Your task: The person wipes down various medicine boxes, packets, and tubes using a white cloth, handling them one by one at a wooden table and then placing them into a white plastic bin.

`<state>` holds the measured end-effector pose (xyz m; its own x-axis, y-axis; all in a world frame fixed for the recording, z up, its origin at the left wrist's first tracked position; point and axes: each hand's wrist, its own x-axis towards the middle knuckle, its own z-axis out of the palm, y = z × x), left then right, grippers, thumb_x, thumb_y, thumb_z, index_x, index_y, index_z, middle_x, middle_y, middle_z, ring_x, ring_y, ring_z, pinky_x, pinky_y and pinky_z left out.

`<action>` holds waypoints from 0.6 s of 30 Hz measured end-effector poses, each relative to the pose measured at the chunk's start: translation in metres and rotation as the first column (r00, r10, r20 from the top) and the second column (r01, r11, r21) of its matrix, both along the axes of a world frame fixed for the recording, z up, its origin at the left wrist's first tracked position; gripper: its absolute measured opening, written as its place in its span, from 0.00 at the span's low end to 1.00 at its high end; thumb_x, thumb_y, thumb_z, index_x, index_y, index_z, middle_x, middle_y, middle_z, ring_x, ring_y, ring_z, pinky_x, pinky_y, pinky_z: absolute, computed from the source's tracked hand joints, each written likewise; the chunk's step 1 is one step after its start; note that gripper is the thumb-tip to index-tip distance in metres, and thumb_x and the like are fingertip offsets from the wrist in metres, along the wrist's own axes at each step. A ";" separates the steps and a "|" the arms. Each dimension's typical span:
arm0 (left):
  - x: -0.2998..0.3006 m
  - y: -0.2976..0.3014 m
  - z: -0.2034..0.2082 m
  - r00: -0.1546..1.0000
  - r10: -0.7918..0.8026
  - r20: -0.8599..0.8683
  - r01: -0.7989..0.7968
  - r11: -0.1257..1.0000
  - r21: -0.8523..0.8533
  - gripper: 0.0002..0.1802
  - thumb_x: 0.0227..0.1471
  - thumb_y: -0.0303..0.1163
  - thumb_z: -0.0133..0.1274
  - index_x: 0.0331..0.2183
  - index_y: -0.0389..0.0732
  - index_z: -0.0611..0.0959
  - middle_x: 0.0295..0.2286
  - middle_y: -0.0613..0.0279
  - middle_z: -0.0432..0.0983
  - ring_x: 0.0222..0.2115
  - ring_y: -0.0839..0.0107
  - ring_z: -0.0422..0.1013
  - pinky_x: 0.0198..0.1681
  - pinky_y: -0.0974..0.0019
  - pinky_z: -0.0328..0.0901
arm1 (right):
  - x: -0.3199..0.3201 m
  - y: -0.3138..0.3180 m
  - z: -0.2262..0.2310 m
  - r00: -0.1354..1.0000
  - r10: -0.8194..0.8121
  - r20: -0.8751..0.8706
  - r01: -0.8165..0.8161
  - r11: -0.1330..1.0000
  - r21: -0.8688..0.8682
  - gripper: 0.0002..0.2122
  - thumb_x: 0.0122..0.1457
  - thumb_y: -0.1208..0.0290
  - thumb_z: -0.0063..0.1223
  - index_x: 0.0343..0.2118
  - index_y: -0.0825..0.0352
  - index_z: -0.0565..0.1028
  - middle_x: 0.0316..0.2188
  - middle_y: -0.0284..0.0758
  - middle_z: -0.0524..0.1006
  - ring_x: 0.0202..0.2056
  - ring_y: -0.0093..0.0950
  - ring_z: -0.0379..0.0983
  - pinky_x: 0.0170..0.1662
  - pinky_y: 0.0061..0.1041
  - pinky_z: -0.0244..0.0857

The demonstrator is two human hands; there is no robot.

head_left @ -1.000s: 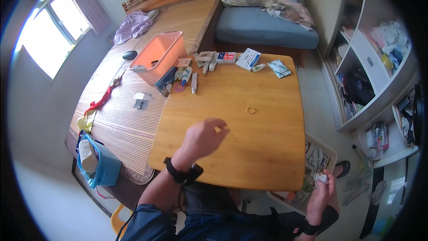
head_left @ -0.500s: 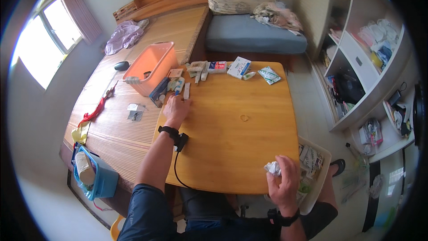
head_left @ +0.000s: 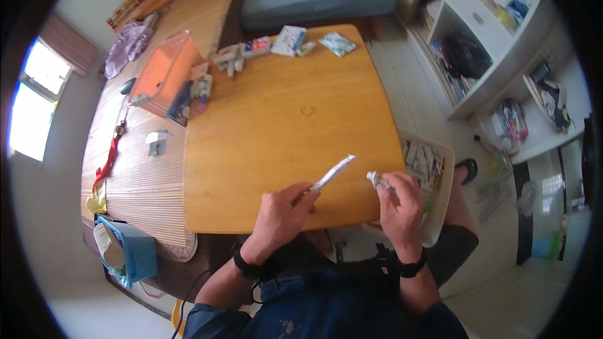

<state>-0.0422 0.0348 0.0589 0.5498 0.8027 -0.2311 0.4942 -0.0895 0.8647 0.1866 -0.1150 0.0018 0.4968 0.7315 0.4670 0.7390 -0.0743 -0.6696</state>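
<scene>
My left hand (head_left: pixel 281 212) is closed over the near part of the table, gripping one end of a slim, flat white tube (head_left: pixel 334 172) that points up and to the right. Across from it, my right hand (head_left: pixel 402 206) pinches a small crumpled white tube (head_left: pixel 375 178) near the table's right front corner. Its pale tip sticks out towards the left, and the fingers hide the rest. The two held things are close but apart. A thin rubber band (head_left: pixel 306 111) lies on the wooden table (head_left: pixel 270 144) beyond my hands.
Boxes, tubes and packets line the far edge, including a white box (head_left: pixel 289 41) and a green-white packet (head_left: pixel 337 44). An orange basket (head_left: pixel 164 75) stands at the left. Right of the table sits a cream bin (head_left: pixel 445 182) of packages; a blue bin (head_left: pixel 139 254) is at lower left.
My left hand has come back from the table's far left to the front, now carrying the slim white tube. My right hand stays near the corner with its crumpled item. The view has shifted.
</scene>
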 end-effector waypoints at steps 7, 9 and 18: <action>0.021 -0.044 -0.042 0.991 -0.133 -0.019 0.117 0.786 0.606 0.12 0.65 0.32 0.70 0.48 0.41 0.93 0.30 0.52 0.87 0.30 0.50 0.85 0.34 0.52 0.78 | -0.038 -0.009 0.019 0.975 0.219 0.045 -0.223 0.962 0.159 0.18 0.62 0.83 0.72 0.55 0.66 0.86 0.52 0.40 0.85 0.48 0.44 0.83 0.52 0.42 0.76; 0.022 -0.044 -0.049 0.986 -0.163 -0.045 0.152 0.736 0.659 0.12 0.63 0.31 0.71 0.47 0.42 0.93 0.30 0.53 0.85 0.30 0.49 0.84 0.33 0.50 0.77 | -0.045 -0.001 0.006 0.962 0.244 0.122 -0.260 0.957 0.133 0.17 0.62 0.80 0.68 0.55 0.67 0.85 0.53 0.38 0.84 0.49 0.43 0.82 0.55 0.43 0.75; 0.029 -0.045 -0.052 0.986 -0.154 -0.057 0.148 0.690 0.709 0.12 0.60 0.36 0.75 0.43 0.43 0.93 0.27 0.59 0.81 0.28 0.54 0.81 0.30 0.52 0.74 | -0.002 0.013 -0.007 0.971 0.039 0.235 -0.059 0.995 0.078 0.13 0.65 0.79 0.64 0.52 0.68 0.87 0.51 0.37 0.85 0.50 0.42 0.82 0.54 0.43 0.75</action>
<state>-0.0133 -0.0106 0.0070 0.6777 0.6324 0.3752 0.4137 -0.7498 0.5165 0.1848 -0.1016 -0.0056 0.3310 0.7057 0.6264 0.8768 0.0152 -0.4805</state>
